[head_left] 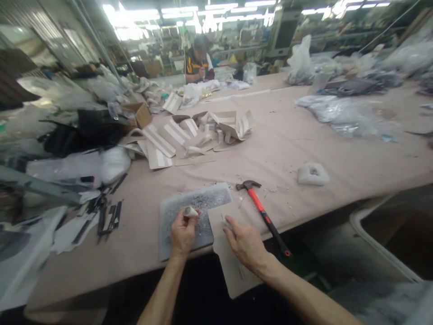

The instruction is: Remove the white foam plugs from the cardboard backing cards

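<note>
My left hand is closed round a short pale cylinder, held above a grey board strewn with dark scraps. To its right, my right hand has thumb and fingers pinched at the upper part of a flat beige panel. Something small and pale shows at the fingertips, too unclear to name. The panel overlaps the board's right side and hangs past the table's front edge. A hammer with a red and black handle lies right of the panel, its grip end over the edge.
A white block sits at the right. Beige pieces with white strips are heaped farther back. Dark strips lie left, plastic bags back right. Across the table is a person.
</note>
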`<state>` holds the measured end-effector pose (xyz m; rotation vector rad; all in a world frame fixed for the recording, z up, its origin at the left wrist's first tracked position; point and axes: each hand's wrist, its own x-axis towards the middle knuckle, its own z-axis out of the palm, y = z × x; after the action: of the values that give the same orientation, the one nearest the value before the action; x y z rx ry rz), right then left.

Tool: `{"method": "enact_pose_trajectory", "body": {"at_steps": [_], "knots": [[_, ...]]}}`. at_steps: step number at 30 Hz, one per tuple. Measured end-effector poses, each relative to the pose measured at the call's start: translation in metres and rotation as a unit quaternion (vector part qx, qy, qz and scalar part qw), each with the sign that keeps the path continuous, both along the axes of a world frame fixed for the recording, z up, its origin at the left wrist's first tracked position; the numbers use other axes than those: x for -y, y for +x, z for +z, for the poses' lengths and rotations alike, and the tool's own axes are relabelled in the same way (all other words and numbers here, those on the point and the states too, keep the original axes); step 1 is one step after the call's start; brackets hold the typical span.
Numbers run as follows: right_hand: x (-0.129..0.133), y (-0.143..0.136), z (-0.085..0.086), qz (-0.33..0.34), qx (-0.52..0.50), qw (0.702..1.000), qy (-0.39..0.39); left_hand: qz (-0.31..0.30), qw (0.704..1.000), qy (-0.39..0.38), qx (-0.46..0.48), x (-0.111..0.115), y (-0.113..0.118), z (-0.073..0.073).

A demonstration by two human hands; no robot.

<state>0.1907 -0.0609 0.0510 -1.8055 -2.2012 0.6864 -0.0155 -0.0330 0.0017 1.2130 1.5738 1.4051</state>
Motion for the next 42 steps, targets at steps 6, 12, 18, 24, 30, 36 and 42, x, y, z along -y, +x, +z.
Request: {"method": "enact_pose_trajectory", "body": {"at_steps": [6, 12, 18, 24, 30, 36, 42], "knots": [[0.006, -0.009, -0.005, -0.004, 0.008, 1.000, -0.027, -0.123, 0.990, 0.027, 0.066, -0.014, 0.049, 0.019], [0.009, -0.003, -0.001, 0.030, 0.028, 0.998, -0.039, -0.165, 0.984, -0.017, 0.069, -0.024, 0.072, -0.004], [0.028, 0.002, -0.008, 0.059, 0.081, 0.994, -0.048, -0.184, 0.979, -0.033, 0.084, -0.024, 0.066, -0.006], [0.019, 0.005, -0.001, 0.070, 0.080, 0.993, -0.048, -0.184, 0.980, -0.037, 0.073, -0.025, 0.068, -0.003], [0.021, 0.006, -0.003, 0.064, 0.059, 0.996, -0.037, -0.187, 0.980, -0.035, 0.062, -0.027, 0.069, -0.006], [0.018, 0.026, -0.007, 0.035, -0.038, 0.999, 0.004, -0.198, 0.980, -0.013, -0.001, -0.026, 0.067, -0.010], [-0.012, 0.090, -0.017, -0.159, 0.020, 0.986, 0.039, -0.256, 0.962, 0.037, -0.088, -0.029, 0.063, -0.007]]}}
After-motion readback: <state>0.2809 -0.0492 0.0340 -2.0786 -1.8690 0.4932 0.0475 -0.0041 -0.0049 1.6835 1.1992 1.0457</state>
